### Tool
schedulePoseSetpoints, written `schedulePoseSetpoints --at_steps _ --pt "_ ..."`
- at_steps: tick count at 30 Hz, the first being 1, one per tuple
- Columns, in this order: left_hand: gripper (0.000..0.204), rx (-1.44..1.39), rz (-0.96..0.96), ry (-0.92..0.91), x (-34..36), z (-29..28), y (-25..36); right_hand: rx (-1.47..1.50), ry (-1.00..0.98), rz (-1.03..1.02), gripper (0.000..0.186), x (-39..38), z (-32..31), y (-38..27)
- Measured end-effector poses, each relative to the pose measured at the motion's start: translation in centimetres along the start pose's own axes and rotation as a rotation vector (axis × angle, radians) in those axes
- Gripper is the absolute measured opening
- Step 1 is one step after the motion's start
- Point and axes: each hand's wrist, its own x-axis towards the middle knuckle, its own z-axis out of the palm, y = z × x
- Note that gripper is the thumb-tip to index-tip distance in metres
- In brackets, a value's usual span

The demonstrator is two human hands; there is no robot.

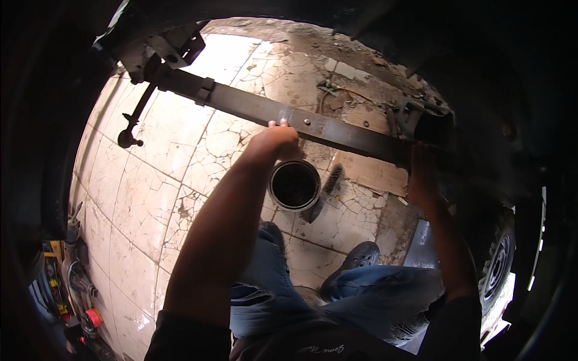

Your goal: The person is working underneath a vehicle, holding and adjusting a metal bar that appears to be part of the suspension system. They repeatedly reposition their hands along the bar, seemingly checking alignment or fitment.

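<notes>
A long, flat steel beam (247, 103) crosses above the tiled floor under a dark vehicle body, slanting down from the far left to the right. My left hand (280, 142) grips its near edge around the middle, with fingertips showing over the edge beside a small bright bolt. Farther right, in shadow, my right hand (423, 174) has its fingers up on the beam; their detail is dark. A rod with a ball joint (127, 138) hangs at the beam's left end. Below my left hand stands a round open can (295, 185), dark inside.
A wire brush (332, 180) lies beside the can. Cardboard (376, 171) lies under the beam on the cracked tile floor (144, 186). Tools and parts (75, 277) are at the lower left. A wheel (498, 262) stands at the right. Dark bodywork surrounds the view.
</notes>
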Motion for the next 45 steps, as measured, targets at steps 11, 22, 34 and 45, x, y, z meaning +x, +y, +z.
schedulePoseSetpoints --at_steps 11,22,34,45 --pt "0.088 0.009 -0.147 0.011 0.5 0.3 0.5 0.063 0.072 -0.031 0.094 0.7 0.8 1.1" --pt "0.077 0.048 -0.175 -0.141 2.9 0.3 0.7 0.06 0.155 -0.072 0.09 0.7 1.5 1.9" --pt "0.081 -0.164 -0.052 0.125 2.1 1.8 0.0 -0.194 -0.092 -0.095 0.084 1.7 0.0 1.0" --pt "0.079 -0.163 -0.024 0.194 3.5 1.9 0.4 -0.22 -0.102 -0.098 0.085 1.9 0.4 1.7"
